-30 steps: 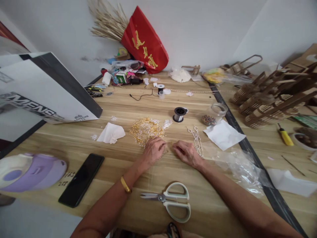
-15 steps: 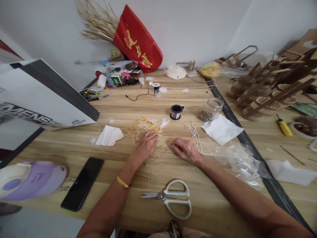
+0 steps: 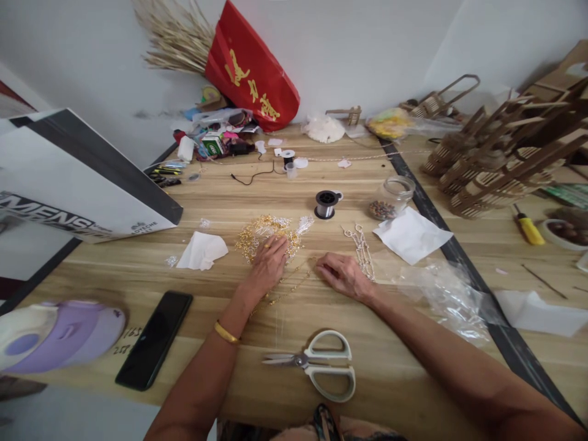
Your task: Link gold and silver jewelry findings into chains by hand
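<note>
My left hand [image 3: 267,264] lies palm down on the near edge of a pile of small gold chain pieces [image 3: 261,232], its fingers reaching into the pile. A thin gold chain [image 3: 288,286] trails across the wooden table [image 3: 321,202] between my hands. My right hand [image 3: 342,274] rests on the table with fingers curled, pinching at the chain's right end. Just right of it lies a row of silver chains [image 3: 364,250]. A gold bangle [image 3: 225,332] is on my left wrist.
White-handled scissors [image 3: 316,365] lie near the front edge. A black phone [image 3: 153,347] and a purple and white device [image 3: 55,331] sit at the left. A wire spool [image 3: 326,204], a bead jar [image 3: 391,197], white paper [image 3: 411,235] and a crumpled plastic bag [image 3: 445,300] are at the right.
My left hand has moved away from my right hand and up onto the gold pile. The thin gold chain now shows on the table between the hands.
</note>
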`<control>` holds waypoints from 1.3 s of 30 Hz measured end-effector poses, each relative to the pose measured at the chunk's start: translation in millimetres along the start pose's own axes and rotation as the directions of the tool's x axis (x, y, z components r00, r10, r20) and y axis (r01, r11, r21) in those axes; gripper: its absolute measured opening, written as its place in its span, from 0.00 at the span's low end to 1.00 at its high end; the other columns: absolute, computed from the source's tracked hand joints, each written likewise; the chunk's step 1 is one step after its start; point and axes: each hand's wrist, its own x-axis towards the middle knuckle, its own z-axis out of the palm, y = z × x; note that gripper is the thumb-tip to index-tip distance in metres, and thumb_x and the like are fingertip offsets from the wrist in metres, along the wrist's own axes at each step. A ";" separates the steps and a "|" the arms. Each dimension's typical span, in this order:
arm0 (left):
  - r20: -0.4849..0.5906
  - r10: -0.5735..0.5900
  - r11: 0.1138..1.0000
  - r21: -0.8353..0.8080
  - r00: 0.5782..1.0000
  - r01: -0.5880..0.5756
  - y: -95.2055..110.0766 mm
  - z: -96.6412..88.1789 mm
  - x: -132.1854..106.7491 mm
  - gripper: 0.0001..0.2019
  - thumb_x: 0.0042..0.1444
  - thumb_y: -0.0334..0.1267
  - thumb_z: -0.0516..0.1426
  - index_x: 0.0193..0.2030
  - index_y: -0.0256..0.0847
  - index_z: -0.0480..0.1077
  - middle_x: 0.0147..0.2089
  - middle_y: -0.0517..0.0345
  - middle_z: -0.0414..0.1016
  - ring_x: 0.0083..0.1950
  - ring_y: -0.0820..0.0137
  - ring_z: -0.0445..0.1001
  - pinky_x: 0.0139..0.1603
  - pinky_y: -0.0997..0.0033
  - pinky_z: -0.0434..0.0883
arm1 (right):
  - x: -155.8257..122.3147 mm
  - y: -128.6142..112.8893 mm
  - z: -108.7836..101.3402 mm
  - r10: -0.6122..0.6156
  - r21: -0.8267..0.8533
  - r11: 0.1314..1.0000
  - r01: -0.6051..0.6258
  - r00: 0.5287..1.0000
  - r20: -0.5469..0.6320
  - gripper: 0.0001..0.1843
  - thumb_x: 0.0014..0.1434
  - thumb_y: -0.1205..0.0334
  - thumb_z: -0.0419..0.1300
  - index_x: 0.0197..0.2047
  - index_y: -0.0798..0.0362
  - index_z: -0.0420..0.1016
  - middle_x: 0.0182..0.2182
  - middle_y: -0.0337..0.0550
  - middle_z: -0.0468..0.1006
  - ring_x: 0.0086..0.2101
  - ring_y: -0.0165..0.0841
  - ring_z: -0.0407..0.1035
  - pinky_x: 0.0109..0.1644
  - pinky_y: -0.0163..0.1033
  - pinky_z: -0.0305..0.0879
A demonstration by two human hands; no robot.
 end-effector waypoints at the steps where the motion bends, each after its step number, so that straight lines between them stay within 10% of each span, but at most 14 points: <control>1: 0.016 0.018 1.000 -0.002 1.000 -0.017 2.7 0.8 0.1 0.19 0.63 0.35 0.44 0.59 0.37 0.62 0.63 0.50 0.63 0.68 0.63 0.52 0.66 0.55 0.53 | 0.1 0.0 0.0 0.001 -0.001 1.000 -0.001 1.000 0.000 0.05 0.63 0.66 0.51 0.35 0.53 0.67 0.29 0.42 0.73 0.28 0.29 0.67 0.31 0.33 0.62; 15: 0.168 -0.121 0.992 0.003 0.978 0.123 -1.0 -3.6 -1.6 0.25 0.65 0.44 0.39 0.66 0.37 0.50 0.70 0.49 0.47 0.71 0.64 0.42 0.67 0.55 0.48 | 0.2 0.0 -0.4 0.001 -0.001 1.000 -0.001 1.000 0.006 0.06 0.63 0.66 0.51 0.35 0.53 0.67 0.28 0.42 0.73 0.28 0.29 0.67 0.32 0.32 0.61; 27: -0.129 -0.086 0.990 -0.124 0.988 0.070 -27.3 -23.8 2.9 0.15 0.61 0.39 0.49 0.46 0.38 0.73 0.47 0.50 0.76 0.52 0.63 0.71 0.58 0.56 0.65 | 0.1 0.9 -1.4 0.015 -0.014 1.000 -0.014 0.999 0.033 0.06 0.63 0.65 0.50 0.35 0.53 0.67 0.28 0.42 0.73 0.28 0.30 0.68 0.32 0.33 0.62; 39: 0.155 0.070 0.985 0.147 0.985 -0.094 8.4 -23.4 -2.4 0.15 0.61 0.32 0.46 0.49 0.37 0.69 0.54 0.49 0.72 0.59 0.61 0.64 0.62 0.54 0.56 | 1.8 1.5 -2.0 0.013 -0.008 1.000 -0.013 0.999 0.032 0.06 0.63 0.66 0.51 0.35 0.53 0.67 0.29 0.42 0.74 0.28 0.29 0.68 0.32 0.33 0.62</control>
